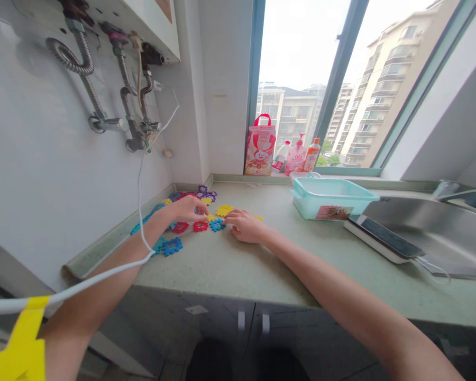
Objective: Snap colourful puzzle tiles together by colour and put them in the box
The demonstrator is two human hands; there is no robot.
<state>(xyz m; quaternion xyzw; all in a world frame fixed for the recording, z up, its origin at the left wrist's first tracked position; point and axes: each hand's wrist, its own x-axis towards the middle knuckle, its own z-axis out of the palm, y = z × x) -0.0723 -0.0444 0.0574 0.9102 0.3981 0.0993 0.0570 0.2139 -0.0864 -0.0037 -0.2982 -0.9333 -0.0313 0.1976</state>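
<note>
Colourful notched plastic pieces lie on the left part of the pale green countertop [238,264]. My left hand [189,209] is over them, fingers bent down near a yellow piece [210,217]; whether it grips anything is hidden. My right hand [243,225] rests just right of a blue piece [217,225], its fingertips at that piece and beside a larger yellow piece [224,210]. Red pieces [200,226] sit below my left hand. Another blue piece [172,246] lies nearer the counter's front, and purple pieces [207,194] are behind.
A turquoise basin [333,196] stands right of my hands, with a phone on a white object [384,239] beside the steel sink [452,233]. Bottles [296,156] and a pink bag [261,151] line the windowsill. A white cable [103,276] crosses above my left forearm.
</note>
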